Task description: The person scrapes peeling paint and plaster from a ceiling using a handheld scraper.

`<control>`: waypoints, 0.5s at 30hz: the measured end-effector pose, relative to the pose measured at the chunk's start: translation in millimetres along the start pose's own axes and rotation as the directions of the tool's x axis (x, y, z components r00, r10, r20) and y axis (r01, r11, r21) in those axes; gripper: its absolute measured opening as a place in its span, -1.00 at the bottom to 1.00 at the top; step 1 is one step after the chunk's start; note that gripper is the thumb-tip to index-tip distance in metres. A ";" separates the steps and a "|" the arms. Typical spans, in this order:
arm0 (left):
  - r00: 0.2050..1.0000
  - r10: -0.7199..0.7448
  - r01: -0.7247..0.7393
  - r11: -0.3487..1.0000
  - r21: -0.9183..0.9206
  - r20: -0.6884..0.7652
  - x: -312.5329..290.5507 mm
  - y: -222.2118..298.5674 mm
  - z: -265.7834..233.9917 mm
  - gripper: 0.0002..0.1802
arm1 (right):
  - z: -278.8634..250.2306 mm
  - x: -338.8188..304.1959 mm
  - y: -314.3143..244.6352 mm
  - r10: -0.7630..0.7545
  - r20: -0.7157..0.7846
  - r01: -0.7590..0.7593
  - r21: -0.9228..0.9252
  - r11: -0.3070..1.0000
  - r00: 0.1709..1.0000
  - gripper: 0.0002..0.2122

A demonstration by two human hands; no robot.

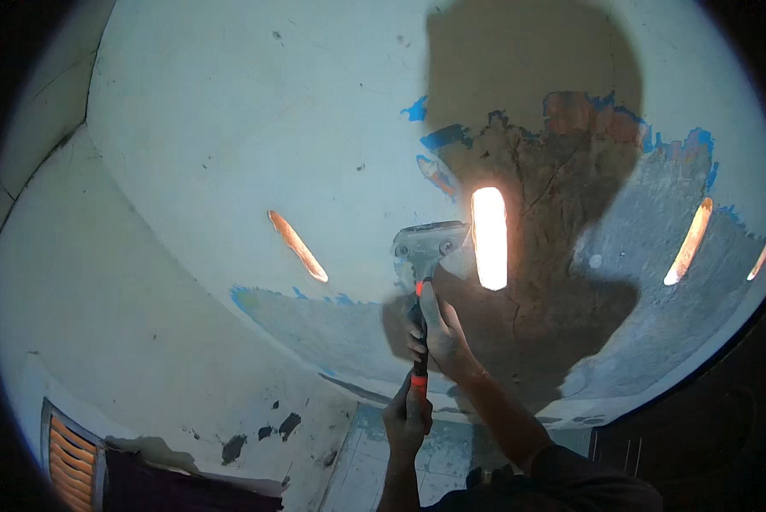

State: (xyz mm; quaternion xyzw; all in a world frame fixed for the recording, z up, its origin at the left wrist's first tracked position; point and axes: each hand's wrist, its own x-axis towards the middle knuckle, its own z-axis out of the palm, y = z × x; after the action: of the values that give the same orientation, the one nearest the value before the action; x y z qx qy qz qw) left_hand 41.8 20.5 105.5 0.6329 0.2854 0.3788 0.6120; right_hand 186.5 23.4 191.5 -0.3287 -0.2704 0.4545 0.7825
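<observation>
A long-handled scraper (420,337) with a black and orange grip is held upright in both my hands. Its wide metal head (430,241), fixed with bolts, lies against the pale painted surface (229,171), at the left border of a bare grey-brown patch (536,333). My right hand (442,333) is closed round the upper grip, the thumb lying along it. Lower down, my left hand (407,420) wraps the end of the handle. Ragged blue and reddish paint remnants (592,115) edge the top of the bare patch.
Several bright elongated light patches (489,239) show across the surface. A large dark shadow falls over the bare area. At lower left are an orange slatted opening (71,461) and a dark cloth-like thing (178,486). Dark chipped spots (233,450) mark the pale side wall.
</observation>
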 end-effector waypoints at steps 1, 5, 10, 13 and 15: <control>1.000 -0.008 0.007 1.000 -0.027 -0.022 -0.4 -1.5 3.2 -0.49 | -2.7 -1.1 -2.3 0.002 0.001 -0.002 -0.009 1.000 1.000 -0.67; 0.997 -0.064 0.062 0.997 -0.047 -0.041 -28.4 -47.4 0.0 -0.45 | -36.6 -22.5 42.6 -0.047 0.027 0.053 -0.292 0.955 0.999 -0.74; 0.995 -0.095 0.093 0.990 -0.102 -0.016 -25.1 -32.2 16.2 -0.50 | -25.6 -35.2 42.6 -0.045 0.040 0.051 -0.160 0.986 0.998 -0.79; 0.998 -0.043 0.039 0.995 -0.093 -0.035 -6.4 9.4 28.2 -0.49 | -9.7 -23.3 20.8 -0.135 0.065 0.143 -0.139 0.980 0.989 -0.81; 0.998 0.058 -0.058 0.996 -0.067 0.008 1.0 19.5 28.1 -0.49 | 1.4 -20.2 3.4 -0.179 0.064 0.185 -0.116 0.976 0.982 -0.83</control>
State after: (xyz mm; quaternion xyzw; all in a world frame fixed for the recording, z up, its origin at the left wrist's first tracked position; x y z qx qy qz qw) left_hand 63.6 3.9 126.0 0.6222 0.2511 0.4024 0.6228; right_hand 174.7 7.1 187.3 -0.3371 -0.3472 0.3724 0.7919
